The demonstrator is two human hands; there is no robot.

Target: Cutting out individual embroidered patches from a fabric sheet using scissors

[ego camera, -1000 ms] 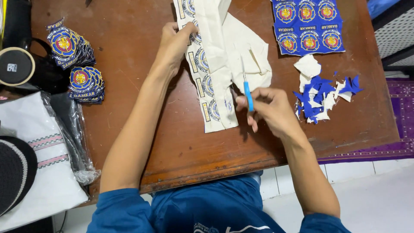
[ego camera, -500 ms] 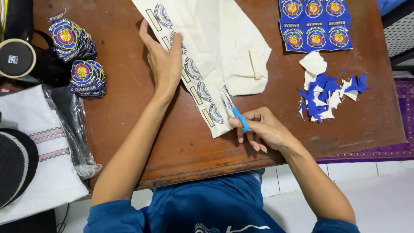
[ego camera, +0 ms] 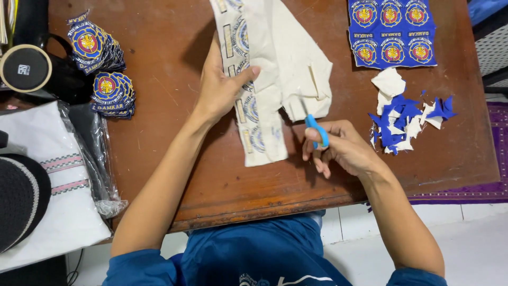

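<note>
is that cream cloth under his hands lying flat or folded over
Folded over. The cream cloth doubles onto itself, its plain side covering part of the printed strip; the left hand pins it.

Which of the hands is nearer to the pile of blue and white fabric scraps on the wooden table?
Right. The right hand, holding blue-handled scissors, sits just left of the pile of blue and white fabric scraps. The left hand is farther left, pressing the cream fabric sheet.
</note>
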